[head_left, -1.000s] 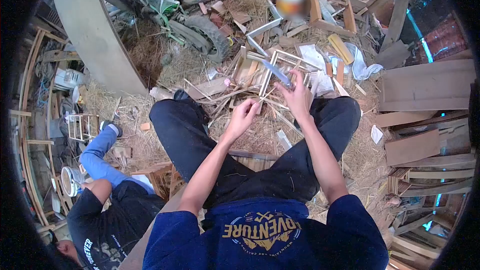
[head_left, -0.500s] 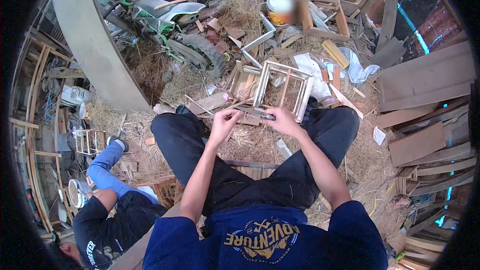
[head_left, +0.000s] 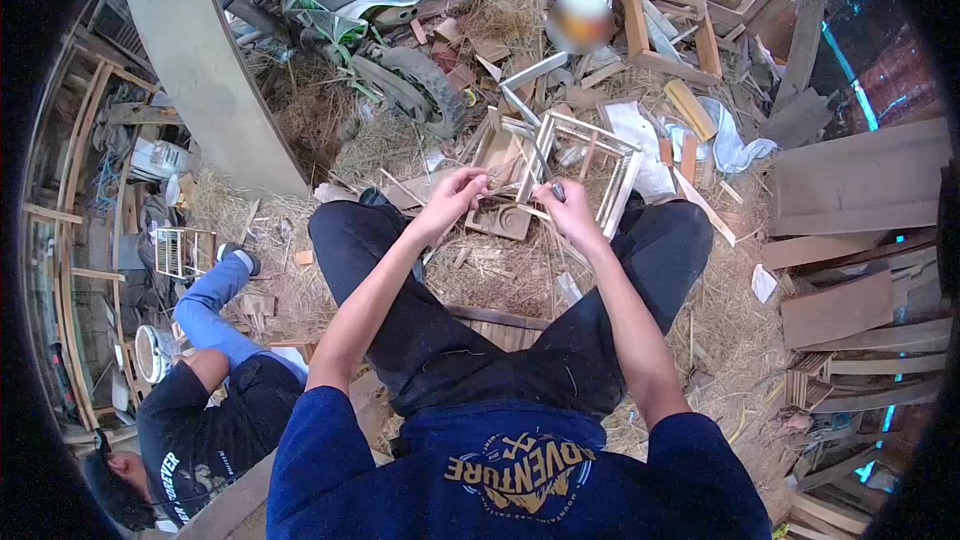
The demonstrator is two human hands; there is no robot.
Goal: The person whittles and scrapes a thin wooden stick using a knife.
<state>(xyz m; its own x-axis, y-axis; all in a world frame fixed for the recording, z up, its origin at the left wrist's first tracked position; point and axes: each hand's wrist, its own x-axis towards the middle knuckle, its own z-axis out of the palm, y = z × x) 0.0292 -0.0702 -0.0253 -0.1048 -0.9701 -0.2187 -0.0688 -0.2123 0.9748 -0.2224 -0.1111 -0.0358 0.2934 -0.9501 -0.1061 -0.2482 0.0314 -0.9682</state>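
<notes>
My right hand (head_left: 572,212) is closed around the dark handle of a knife (head_left: 543,155), whose long, curved grey blade points up and away from me. My left hand (head_left: 455,202) is in a pinch to the left of it. Something thin may be between its fingers, but I cannot make it out. Just below and between the hands lies a wooden block (head_left: 500,221) with round hollows. Beyond my right hand is a small cage-like frame of thin wooden sticks (head_left: 612,148). A shallow wooden box (head_left: 497,148) lies to its left.
A motorbike wheel (head_left: 425,90), a bucket (head_left: 582,15) and scrap wood fill the far side. Planks (head_left: 850,180) are stacked at right. A tall curved board (head_left: 200,70) stands at left. Another person (head_left: 215,410) sits at lower left near a small stick cage (head_left: 185,252).
The knife has swung from lying sideways between my hands to pointing away from me. My hands have moved slightly apart and farther out, uncovering the wooden block.
</notes>
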